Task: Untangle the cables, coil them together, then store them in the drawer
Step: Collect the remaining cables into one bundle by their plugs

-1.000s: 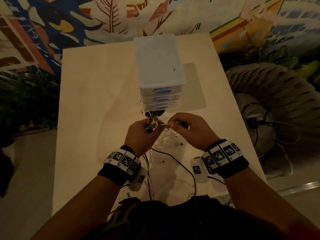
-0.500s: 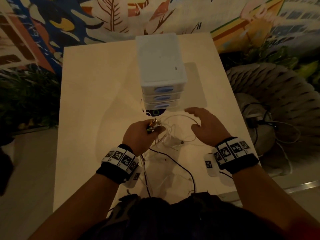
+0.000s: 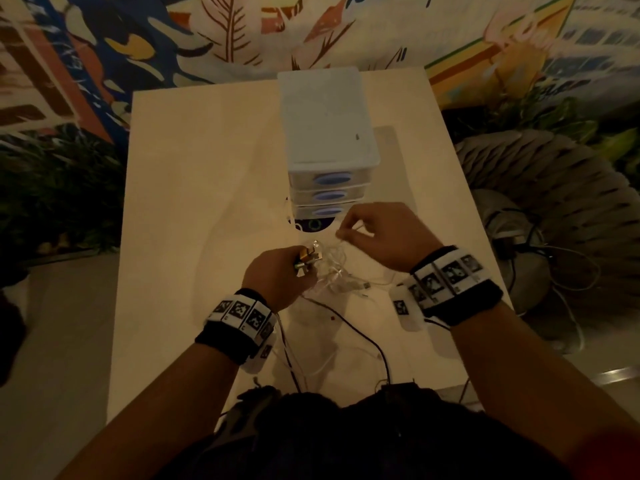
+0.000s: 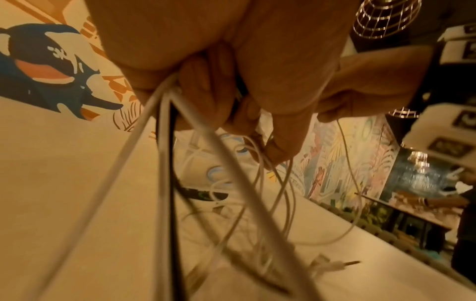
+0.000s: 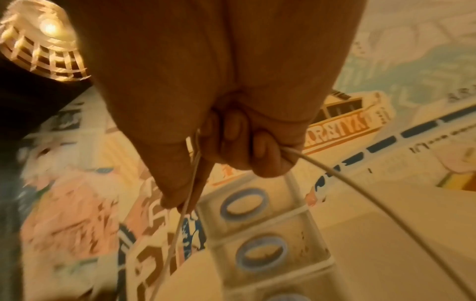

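I stand at a pale table (image 3: 194,237) with a white drawer unit (image 3: 325,133) at twelve o'clock, its three drawers closed. My left hand (image 3: 277,278) is curled tight around a bunch of cables (image 4: 165,114), white ones and a black one, with plug ends (image 3: 306,259) sticking up from the fist; I judge this anchors the bundle while the other hand works. My right hand (image 3: 388,237), at two o'clock from the left, pinches one thin white cable (image 5: 190,183) between thumb and fingers, lifting it clear of the tangle (image 3: 332,275) to free it. That strand runs roughly from one o'clock down toward seven. The loose tangle lies on the table between my hands, tails trailing toward six o'clock, long axis toward me. Untangling looks unfinished
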`<state>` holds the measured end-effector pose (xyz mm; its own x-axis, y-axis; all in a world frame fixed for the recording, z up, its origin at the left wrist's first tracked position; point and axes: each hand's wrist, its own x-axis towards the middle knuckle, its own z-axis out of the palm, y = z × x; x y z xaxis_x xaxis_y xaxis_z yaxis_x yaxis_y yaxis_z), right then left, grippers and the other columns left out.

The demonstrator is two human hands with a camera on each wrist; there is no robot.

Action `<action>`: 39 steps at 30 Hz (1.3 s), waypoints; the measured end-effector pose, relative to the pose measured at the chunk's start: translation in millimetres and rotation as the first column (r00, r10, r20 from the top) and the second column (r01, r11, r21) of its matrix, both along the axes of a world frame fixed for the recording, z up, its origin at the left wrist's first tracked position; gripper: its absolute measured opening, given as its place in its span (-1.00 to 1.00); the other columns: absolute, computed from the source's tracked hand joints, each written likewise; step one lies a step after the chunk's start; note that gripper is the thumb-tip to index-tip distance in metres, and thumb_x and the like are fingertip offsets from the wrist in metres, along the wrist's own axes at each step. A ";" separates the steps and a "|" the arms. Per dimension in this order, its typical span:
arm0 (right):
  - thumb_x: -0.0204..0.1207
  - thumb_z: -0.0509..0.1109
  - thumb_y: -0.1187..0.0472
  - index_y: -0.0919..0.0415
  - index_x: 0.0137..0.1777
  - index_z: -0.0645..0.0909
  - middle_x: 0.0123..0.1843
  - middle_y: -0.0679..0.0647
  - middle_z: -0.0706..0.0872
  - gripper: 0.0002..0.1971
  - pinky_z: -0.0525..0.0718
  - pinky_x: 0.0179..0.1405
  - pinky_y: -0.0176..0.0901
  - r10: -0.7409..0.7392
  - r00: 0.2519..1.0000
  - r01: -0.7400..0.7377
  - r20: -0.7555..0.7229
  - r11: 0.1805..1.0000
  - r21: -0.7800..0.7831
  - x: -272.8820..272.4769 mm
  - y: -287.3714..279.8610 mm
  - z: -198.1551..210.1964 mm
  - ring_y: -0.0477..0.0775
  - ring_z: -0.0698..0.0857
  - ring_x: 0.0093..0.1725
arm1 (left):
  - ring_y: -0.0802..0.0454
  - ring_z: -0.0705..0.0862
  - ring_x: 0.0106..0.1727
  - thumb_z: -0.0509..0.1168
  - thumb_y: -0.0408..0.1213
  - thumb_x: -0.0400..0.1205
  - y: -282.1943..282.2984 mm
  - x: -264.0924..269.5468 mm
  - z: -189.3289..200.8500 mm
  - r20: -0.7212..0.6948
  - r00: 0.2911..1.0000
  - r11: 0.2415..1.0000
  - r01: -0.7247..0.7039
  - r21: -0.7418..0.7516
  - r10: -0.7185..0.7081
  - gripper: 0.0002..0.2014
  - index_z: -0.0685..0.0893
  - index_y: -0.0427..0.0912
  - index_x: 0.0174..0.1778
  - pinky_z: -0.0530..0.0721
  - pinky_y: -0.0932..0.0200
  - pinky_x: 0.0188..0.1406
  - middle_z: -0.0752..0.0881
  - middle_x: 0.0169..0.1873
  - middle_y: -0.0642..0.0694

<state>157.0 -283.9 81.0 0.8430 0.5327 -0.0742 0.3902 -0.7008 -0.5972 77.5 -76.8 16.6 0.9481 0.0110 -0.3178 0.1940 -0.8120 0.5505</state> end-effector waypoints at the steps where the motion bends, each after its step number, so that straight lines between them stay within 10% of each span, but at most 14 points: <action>1: 0.60 0.46 -0.08 -0.02 -0.04 0.76 -0.15 -0.18 0.72 -0.83 0.59 -0.08 -0.27 -0.046 0.999 0.046 0.003 0.999 0.026 5.6 -6.0 5.2 -0.17 0.65 -0.15 | -0.10 0.70 -0.18 0.38 -0.03 0.61 3.2 -1.8 -2.8 -0.022 1.000 1.000 -0.009 0.013 0.009 -0.89 0.68 0.04 -0.14 0.65 0.05 -0.17 0.68 -0.35 0.05; 5: 0.59 0.49 -0.01 0.05 -0.05 0.75 -0.22 -0.24 0.67 -0.85 0.69 0.05 -0.21 -0.172 0.985 0.173 -0.019 0.982 0.081 18.7 -37.1 10.7 -0.16 0.67 -0.14 | -0.13 0.73 -0.08 0.37 0.05 0.63 9.4 -2.7 -6.1 -0.023 0.998 0.998 -0.065 -0.019 0.064 -0.84 0.70 0.06 -0.12 0.68 0.00 -0.06 0.76 -0.24 0.00; 8: 0.58 0.47 0.00 -0.10 0.03 0.72 -0.17 -0.11 0.68 -0.91 0.67 0.12 0.06 -0.155 0.985 0.135 -0.071 0.965 -0.225 14.4 -56.8 -9.4 0.06 0.69 -0.03 | -0.16 0.72 0.01 0.36 0.05 0.68 4.9 0.7 -0.4 0.019 0.999 0.998 -0.043 -0.051 0.044 -0.76 0.74 -0.06 -0.01 0.65 0.00 0.02 0.80 -0.12 -0.10; 14: 0.33 0.32 -0.08 0.06 0.47 0.63 0.35 0.16 0.69 -0.35 0.50 0.45 0.18 0.025 1.000 -0.025 -0.007 0.988 -0.153 -14.3 -19.3 -21.5 0.24 0.62 0.37 | -0.15 0.74 -0.03 0.39 0.06 0.65 -0.1 -1.7 -5.3 0.041 0.999 0.997 0.012 -0.074 -0.009 -0.75 0.71 -0.05 -0.09 0.68 -0.08 0.01 0.79 -0.18 -0.06; 19: 0.65 0.29 -0.13 0.07 0.06 0.74 -0.04 0.04 0.77 -0.68 0.56 0.18 0.10 0.195 0.978 -0.208 -0.071 0.910 -0.359 -21.4 31.6 -27.8 0.15 0.69 0.03 | -0.06 0.69 -0.16 0.40 0.03 0.65 -0.1 -2.9 1.2 0.094 0.996 0.995 0.021 -0.102 -0.011 -0.85 0.70 0.04 -0.08 0.54 0.10 -0.18 0.75 -0.24 0.01; 25: 0.69 0.30 -0.12 0.07 0.05 0.77 -0.33 -0.19 0.41 -0.68 0.54 -0.02 0.03 0.174 0.984 -0.179 -0.040 0.950 -0.257 -13.4 22.5 -25.2 -0.04 0.47 -0.13 | -0.01 0.71 -0.15 0.48 0.01 0.60 3.2 -3.1 -2.0 0.083 0.996 0.985 -0.025 -0.173 0.040 -0.82 0.79 0.00 -0.01 0.64 0.07 -0.11 0.80 -0.22 0.00; 33: 0.70 0.28 -0.12 0.10 0.07 0.79 0.01 0.12 0.81 -0.65 0.55 -0.07 -0.04 -0.058 0.997 0.035 -0.055 0.934 -0.356 -10.1 9.5 -29.6 0.18 0.71 0.05 | 0.38 0.65 -0.20 0.44 -0.41 0.56 3.3 -2.8 4.9 0.085 0.957 0.870 -0.212 -0.444 0.276 -0.89 0.70 -0.10 -0.12 0.48 0.57 -0.22 0.71 -0.25 0.14; 39: 0.70 0.28 -0.13 0.04 0.04 0.76 -0.06 0.05 0.79 -0.69 0.51 -0.14 -0.07 -0.040 0.994 0.015 -0.100 0.971 -0.239 -20.7 10.2 -33.0 0.11 0.70 -0.03 | 0.14 0.65 -0.30 0.41 -0.48 0.62 6.1 -3.0 2.8 0.085 0.895 0.744 -0.308 -0.592 0.438 -0.76 0.71 0.01 -0.18 0.59 0.45 -0.21 0.72 -0.30 -0.07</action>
<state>136.3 -273.6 47.9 0.8381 0.4662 -0.2831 0.3142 -0.8370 -0.4480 74.5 -70.8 19.4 0.9476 0.2637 -0.1802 0.2458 -0.2421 0.9386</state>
